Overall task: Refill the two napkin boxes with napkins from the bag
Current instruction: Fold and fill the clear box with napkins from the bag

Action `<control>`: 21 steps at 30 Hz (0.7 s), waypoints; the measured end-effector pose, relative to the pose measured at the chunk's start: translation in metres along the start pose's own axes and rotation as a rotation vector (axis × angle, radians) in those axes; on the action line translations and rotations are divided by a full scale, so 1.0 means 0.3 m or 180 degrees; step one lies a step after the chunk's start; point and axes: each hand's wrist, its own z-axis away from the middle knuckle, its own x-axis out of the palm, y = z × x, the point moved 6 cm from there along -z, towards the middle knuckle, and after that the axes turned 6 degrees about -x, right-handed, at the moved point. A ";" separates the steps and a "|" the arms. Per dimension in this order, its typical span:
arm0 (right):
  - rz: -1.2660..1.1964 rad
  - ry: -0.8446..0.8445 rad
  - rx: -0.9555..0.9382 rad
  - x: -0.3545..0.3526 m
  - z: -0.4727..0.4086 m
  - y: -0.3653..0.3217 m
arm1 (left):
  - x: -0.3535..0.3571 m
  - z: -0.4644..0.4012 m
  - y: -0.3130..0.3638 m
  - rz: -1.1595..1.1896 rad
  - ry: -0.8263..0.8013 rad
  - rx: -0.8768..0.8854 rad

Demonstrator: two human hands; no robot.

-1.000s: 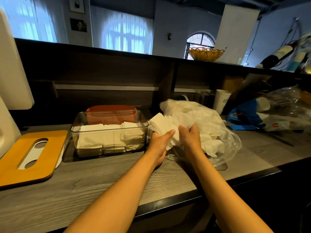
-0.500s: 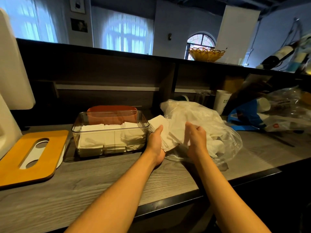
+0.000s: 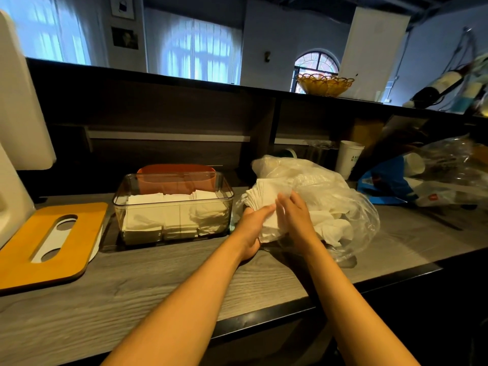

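Fingers (image 3: 266, 209) of the left hand (image 3: 252, 228) curl round a stack of napkins (image 3: 265, 199), thumb on top, clamping it at the mouth of the bag; right hand (image 3: 295, 220) fingers lie straight and together, flat against the stack's right face, likely squaring it up so it lifts out as one block.

Tabletop (image 3: 158, 281): grey wood-grain laminate with a dark front edge, carries everything. Plastic bag (image 3: 330, 204), right of centre: thin, clear, crinkled, slumped open toward the hands, loose white napkins bunched inside. Lid (image 3: 45, 249), near left: flat orange board, rounded corners, slotted opening showing white, laid aside so a box can be loaded from above. Clear napkin box (image 3: 173, 207), just left of the hands: rigid see-through walls, rounded corners, open top, already roughly filled with rows of folded white napkins, the right-hand row messier. Orange napkin box (image 3: 175, 178), touching or just behind the clear one: opaque, rounded, contents hidden. White paper cup (image 3: 348, 158), far right, upright.

Judgement: first box about done; the gripped stack probably goes to the orange one or tops up the clear one.
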 end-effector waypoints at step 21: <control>-0.0952 0.0230 0.0512 -0.015 0.004 0.009 | 0.006 0.026 0.074 -0.1307 0.0116 0.0997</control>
